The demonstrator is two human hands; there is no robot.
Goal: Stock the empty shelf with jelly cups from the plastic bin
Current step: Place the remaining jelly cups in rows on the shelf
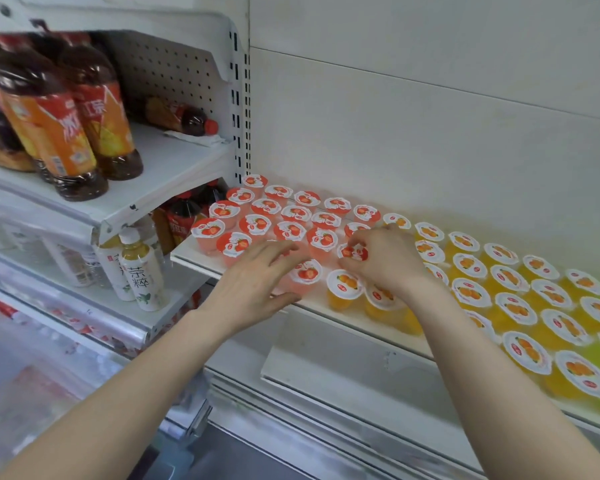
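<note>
Red-lidded strawberry jelly cups (257,225) fill the left end of the white shelf (194,261), and orange jelly cups (506,275) run on from them toward its right end. Both hands work at the seam between the two colours, near the shelf's front edge.

The right hand (385,261) is curled down over one pinched strawberry cup (353,252), with its fingertips nipping the lid's rim. That cup stands upright a row back from the shelf's front edge, and an orange cup stands just in front of it.

The left hand (253,285) is loose, its fingers nearly straight and spread above the front-row strawberry cup (305,273), its thumb low by the shelf's front lip. The cup sits between thumb and fingers, but I cannot tell whether they touch it.

The right hand is plainly the nearer one to the pinched cup, which lies straight beneath its fingertips. Any shift toward the red block would probably go leftward along the shelf. The cups are round, with their axis vertical, so grip direction should matter little. No plastic bin is in view.
</note>
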